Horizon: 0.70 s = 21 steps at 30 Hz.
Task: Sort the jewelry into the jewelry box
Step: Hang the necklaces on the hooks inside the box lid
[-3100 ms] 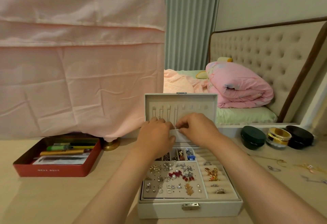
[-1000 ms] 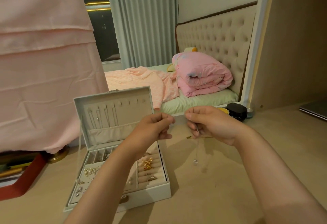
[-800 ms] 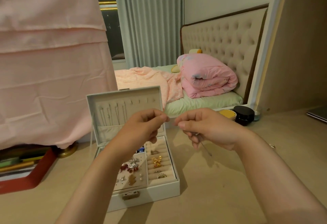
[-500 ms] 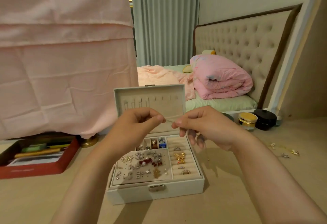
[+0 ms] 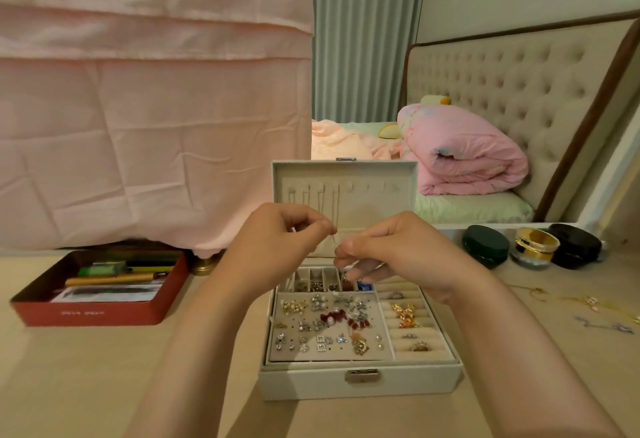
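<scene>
Above the open jewelry box (image 5: 360, 382), a fine necklace chain (image 5: 333, 242) is being pinched between the curled fingers (image 5: 323, 227) of the left hand (image 5: 277, 243) and the right hand (image 5: 398, 250), seemingly being readied for the lid's hooks (image 5: 349, 188), where other chains (image 5: 323, 202) are hanging.

Warm, dim indoor light, seen through a wide-angle lens.

The light is soft and yellowish with no hard edges. A faint shadow lies on the surface (image 5: 104, 368) along the near side of the jewelry box (image 5: 360, 382), and the gap under the pink cloth (image 5: 156, 126) is dark. The gold bangle (image 5: 535, 242) catches small glints. The headboard (image 5: 502, 108) bows and leans toward the right edge. The thin chain (image 5: 334, 242) barely shows against the pale lid, and the loose jewelry (image 5: 588, 302) at far right is smeared soft.
</scene>
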### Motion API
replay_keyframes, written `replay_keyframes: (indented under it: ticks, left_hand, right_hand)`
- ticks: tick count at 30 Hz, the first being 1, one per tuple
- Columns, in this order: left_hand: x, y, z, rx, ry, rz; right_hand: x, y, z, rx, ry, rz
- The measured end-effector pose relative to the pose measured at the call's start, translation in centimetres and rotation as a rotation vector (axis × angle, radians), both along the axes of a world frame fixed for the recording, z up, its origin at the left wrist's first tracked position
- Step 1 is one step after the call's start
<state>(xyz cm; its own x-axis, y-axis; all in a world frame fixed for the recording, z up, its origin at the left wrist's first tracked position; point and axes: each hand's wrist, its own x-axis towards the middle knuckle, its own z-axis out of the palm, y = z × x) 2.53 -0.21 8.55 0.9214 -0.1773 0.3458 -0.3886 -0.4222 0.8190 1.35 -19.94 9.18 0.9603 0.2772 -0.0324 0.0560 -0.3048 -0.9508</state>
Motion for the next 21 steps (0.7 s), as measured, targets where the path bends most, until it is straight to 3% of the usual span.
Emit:
replay_keyframes:
  ticks: [4, 9, 17, 21]
  left_hand:
    - [0.3, 0.2, -0.4, 0.074, 0.010, -0.001]
    - [0.3, 0.3, -0.9, 0.097, 0.183, -0.144]
    - [0.2, 1.1, -0.8, -0.064, 0.271, -0.251]
    - [0.2, 1.7, -0.5, -0.329, 0.309, -0.312]
  right_hand:
    - [0.5, 0.0, -0.5, 0.033, -0.059, -0.051]
    - [0.6, 0.4, -0.5, 0.209, -0.062, -0.058]
    - [0.5, -0.1, -0.4, 0.291, -0.012, -0.104]
    - [0.7, -0.8, -0.4, 0.267, 0.000, -0.148]
